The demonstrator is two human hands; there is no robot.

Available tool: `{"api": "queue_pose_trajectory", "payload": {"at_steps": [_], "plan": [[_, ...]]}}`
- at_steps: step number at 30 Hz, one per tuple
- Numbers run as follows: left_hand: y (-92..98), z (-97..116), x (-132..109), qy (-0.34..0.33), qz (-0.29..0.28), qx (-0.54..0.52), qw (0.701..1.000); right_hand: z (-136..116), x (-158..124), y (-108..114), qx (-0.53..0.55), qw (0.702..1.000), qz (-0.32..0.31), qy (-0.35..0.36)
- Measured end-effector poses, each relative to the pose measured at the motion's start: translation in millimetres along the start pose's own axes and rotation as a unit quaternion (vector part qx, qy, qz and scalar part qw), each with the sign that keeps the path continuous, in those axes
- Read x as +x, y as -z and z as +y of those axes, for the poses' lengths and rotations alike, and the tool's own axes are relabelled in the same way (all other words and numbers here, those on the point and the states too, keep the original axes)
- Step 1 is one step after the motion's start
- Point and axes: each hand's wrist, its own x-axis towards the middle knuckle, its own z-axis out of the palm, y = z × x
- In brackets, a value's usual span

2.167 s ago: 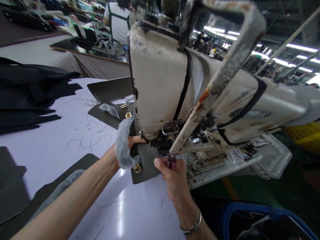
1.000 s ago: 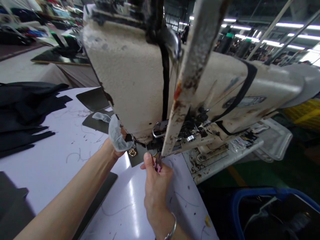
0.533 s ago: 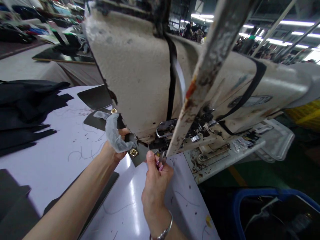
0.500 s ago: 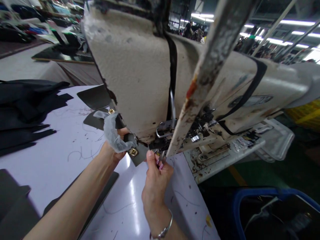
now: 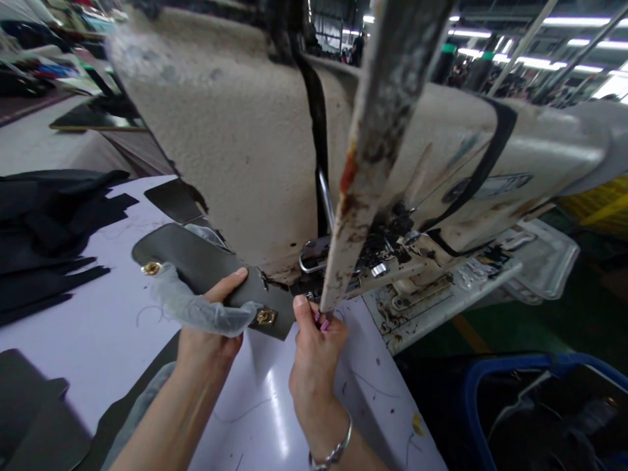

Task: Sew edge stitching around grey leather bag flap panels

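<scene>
From here I can read no text; the nameplate (image 5: 507,185) at right on the machine (image 5: 235,144) looks too blurred.

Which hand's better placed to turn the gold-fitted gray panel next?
Left, probably: the left hand holds the gray panel, thumb across its top face, while the right hand grips a pink-handled tool near the sewing machine.

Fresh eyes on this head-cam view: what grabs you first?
The big, worn cream sewing machine filling the upper middle, with a rust-spotted bar across its front. Just below, the left hand holds a dark grey panel carrying a plastic-wrapped handle on gold fittings; the right hand grips a small pink tool beside the bar's lower end.
</scene>
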Motion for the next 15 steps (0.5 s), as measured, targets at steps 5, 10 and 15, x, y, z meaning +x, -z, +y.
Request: {"api": "queue_pose_trajectory", "payload": {"at_steps": [5, 10, 15], "plan": [[4.6, -4.8, -31.8, 0.068, 0.102, -0.07, 0.99, -9.5, 5.5, 17.3, -0.026, 0.998, -0.053, -0.008], [0.0, -12.6, -60.4, 0.12, 0.177, -0.105, 0.971, -22.5, 12.6, 41.7, -0.103, 0.987, -0.125, 0.009], [-0.2, -25.2, -78.6, 0.139, 0.178, -0.128, 0.966, -27.5, 25.4, 51.9, -0.157, 0.976, -0.148, 0.037]]}}
